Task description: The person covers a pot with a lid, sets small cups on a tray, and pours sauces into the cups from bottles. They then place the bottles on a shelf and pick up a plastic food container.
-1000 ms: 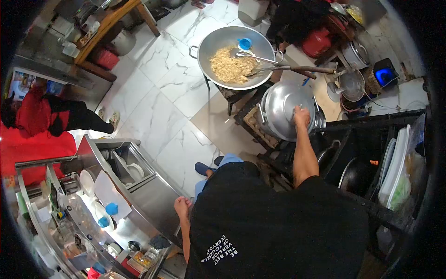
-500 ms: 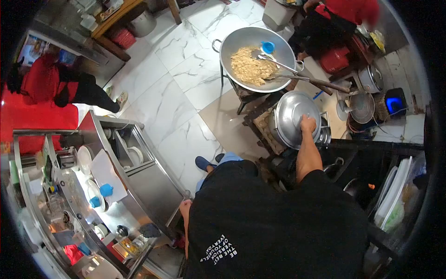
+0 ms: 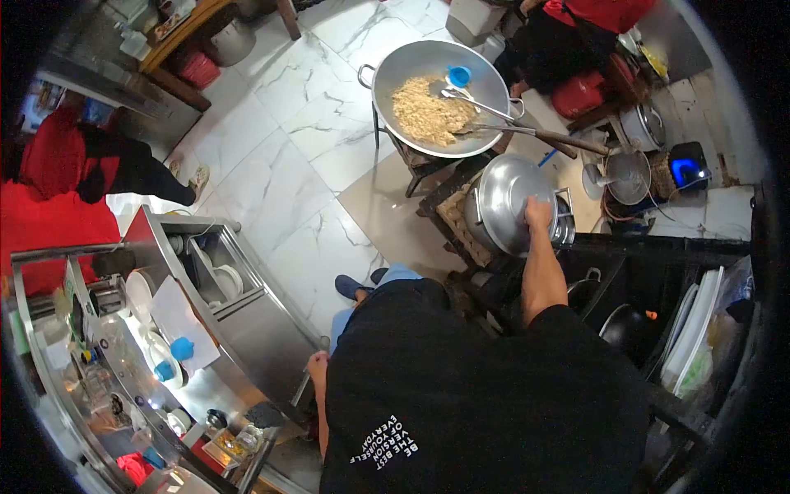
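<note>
My right hand (image 3: 538,212) is closed on the middle of a round silver metal lid (image 3: 504,196). The lid sits slightly tilted over a large metal pot (image 3: 475,216), whose left side shows below it; what the pot holds is hidden. My left hand (image 3: 318,365) hangs low at my side, near the edge of the steel counter (image 3: 255,329). Its fingers are small in view and partly hidden. Beyond the pot stands a wide wok (image 3: 485,82) with brown fried food (image 3: 428,114), a blue cup (image 3: 459,76) and long-handled utensils (image 3: 535,133) in it.
A fan (image 3: 629,177) stands right of the lid. Black pans (image 3: 623,325) and white trays (image 3: 695,329) are at my right. Plates (image 3: 140,296) and jars fill the left counter. One person in red (image 3: 58,156) is at the left, another (image 3: 551,49) beyond the wok.
The view has shifted slightly, moving most things left and up in the picture. The lid looks a little more tilted under my right hand. My left hand stays low by the counter.
</note>
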